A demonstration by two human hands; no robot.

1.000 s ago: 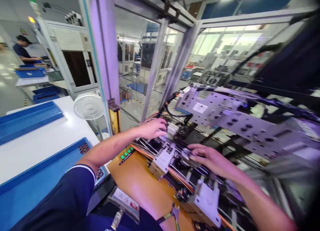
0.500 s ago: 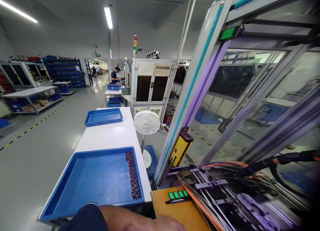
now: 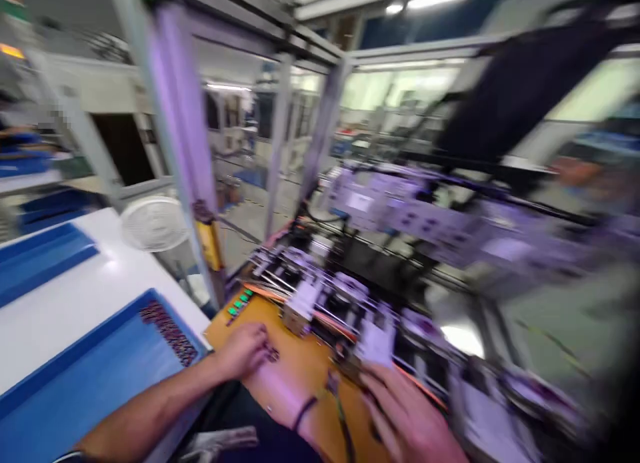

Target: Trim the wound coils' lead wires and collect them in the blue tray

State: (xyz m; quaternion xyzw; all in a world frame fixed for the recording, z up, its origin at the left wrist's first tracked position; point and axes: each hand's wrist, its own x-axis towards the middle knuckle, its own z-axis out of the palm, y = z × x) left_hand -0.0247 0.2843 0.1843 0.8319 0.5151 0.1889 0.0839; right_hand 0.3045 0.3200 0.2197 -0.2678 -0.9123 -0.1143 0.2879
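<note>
My left hand (image 3: 244, 351) is over the orange work board (image 3: 295, 363), its fingers curled. Small dark round parts (image 3: 273, 354) show at its fingertips; blur hides whether they are gripped or lie on the board. My right hand (image 3: 407, 413) is at the board's right side, fingers stretched out and slightly apart, fingertips by a metal block (image 3: 376, 339) of the machine. Nothing shows between them. Left of me, a blue tray (image 3: 75, 356) has a strip of small dark-red parts (image 3: 169, 333) along its right side.
Rails and fixtures of the machine (image 3: 345, 286) run along the board's far edge, under a metal frame post (image 3: 183, 109). Green indicators (image 3: 240, 301) sit at the board's far left corner. Cables (image 3: 343, 416) cross the board. A white fan (image 3: 155, 223) stands beyond the white table (image 3: 115, 269).
My view has swung right towards the machine, blurring the picture. My left hand now shows whole, curled over the board, and my right hand has come into view.
</note>
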